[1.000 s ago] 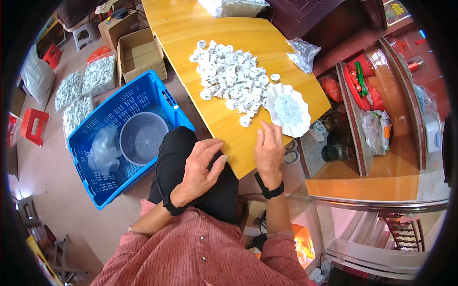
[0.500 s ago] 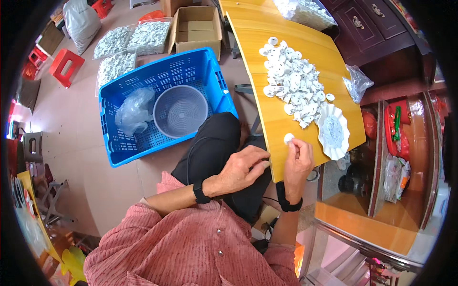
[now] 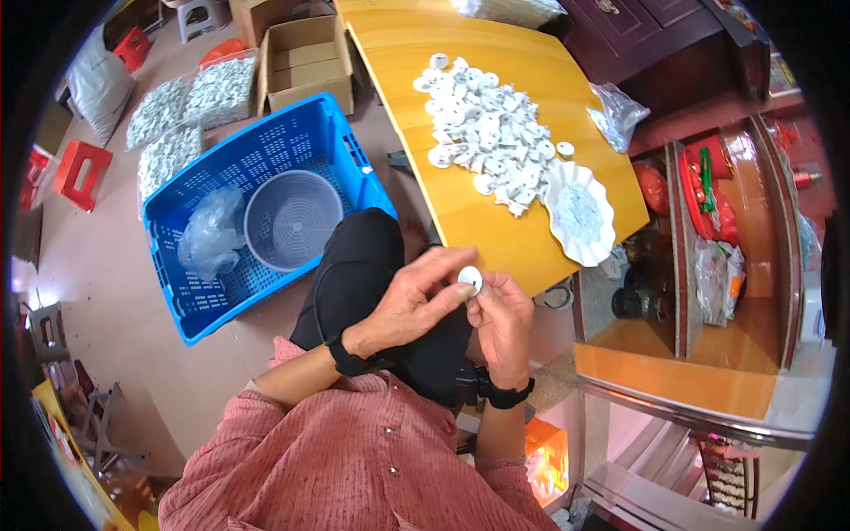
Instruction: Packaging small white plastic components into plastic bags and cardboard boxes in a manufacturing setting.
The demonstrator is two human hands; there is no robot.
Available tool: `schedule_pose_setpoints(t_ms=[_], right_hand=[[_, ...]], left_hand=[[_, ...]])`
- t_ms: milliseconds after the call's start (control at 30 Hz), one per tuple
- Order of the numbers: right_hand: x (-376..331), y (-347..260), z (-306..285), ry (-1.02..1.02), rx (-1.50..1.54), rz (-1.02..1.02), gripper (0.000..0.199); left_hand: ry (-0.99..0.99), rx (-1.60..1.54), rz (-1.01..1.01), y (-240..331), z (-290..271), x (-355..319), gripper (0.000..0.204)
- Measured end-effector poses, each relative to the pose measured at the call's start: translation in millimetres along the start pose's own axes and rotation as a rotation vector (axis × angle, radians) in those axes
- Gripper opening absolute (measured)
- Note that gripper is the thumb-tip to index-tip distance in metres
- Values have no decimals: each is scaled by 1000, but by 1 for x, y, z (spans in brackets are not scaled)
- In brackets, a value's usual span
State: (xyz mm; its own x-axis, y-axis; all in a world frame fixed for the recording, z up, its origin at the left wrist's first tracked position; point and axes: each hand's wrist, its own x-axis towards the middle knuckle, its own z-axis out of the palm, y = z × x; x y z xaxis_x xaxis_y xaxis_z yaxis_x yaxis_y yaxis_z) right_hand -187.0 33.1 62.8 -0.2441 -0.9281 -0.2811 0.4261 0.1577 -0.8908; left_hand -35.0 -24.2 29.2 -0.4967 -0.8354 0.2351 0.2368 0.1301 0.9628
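A small white round plastic piece [image 3: 471, 278] with a dark slot in its face is held up near the table's front edge. My right hand [image 3: 503, 326] pinches it from the right and below. From the left, the thumb and index finger of my left hand [image 3: 409, 306] close on its rim. Beyond my hands a heap of similar white plastic pieces [image 3: 491, 128] is spread over the yellow wooden table [image 3: 381, 35]. A white scalloped dish [image 3: 604, 250] beside the heap holds many tiny pale bluish bits, too small to make out.
At the left stands a blue plastic crate [image 3: 159, 257] with a grey round basket [image 3: 294, 221] and a clear plastic bag [image 3: 212, 234] inside. Behind it are an open cardboard box [image 3: 308, 80] and filled clear trays [image 3: 221, 88]. Shelves [image 3: 686, 372] stand at the right.
My right hand has lifted the white piece off the table corner and brought it leftward to my left hand, which has come up to meet it. The whole view has shifted.
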Motion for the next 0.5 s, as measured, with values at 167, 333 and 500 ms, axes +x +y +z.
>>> schedule_pose_setpoints(t_ms=[167, 333, 500], right_hand=[[-4, 5, 1, -9, -62, -6, 13], [-4, 10, 9, -35, -168, -78, 20], [-8, 10, 12, -40, -359, -134, 28]], left_hand=[[-38, -157, -117, -7, 1, -4, 27], [93, -406, -202, -11, -5, -5, 17], [65, -391, -223, -6, -9, -3, 17]])
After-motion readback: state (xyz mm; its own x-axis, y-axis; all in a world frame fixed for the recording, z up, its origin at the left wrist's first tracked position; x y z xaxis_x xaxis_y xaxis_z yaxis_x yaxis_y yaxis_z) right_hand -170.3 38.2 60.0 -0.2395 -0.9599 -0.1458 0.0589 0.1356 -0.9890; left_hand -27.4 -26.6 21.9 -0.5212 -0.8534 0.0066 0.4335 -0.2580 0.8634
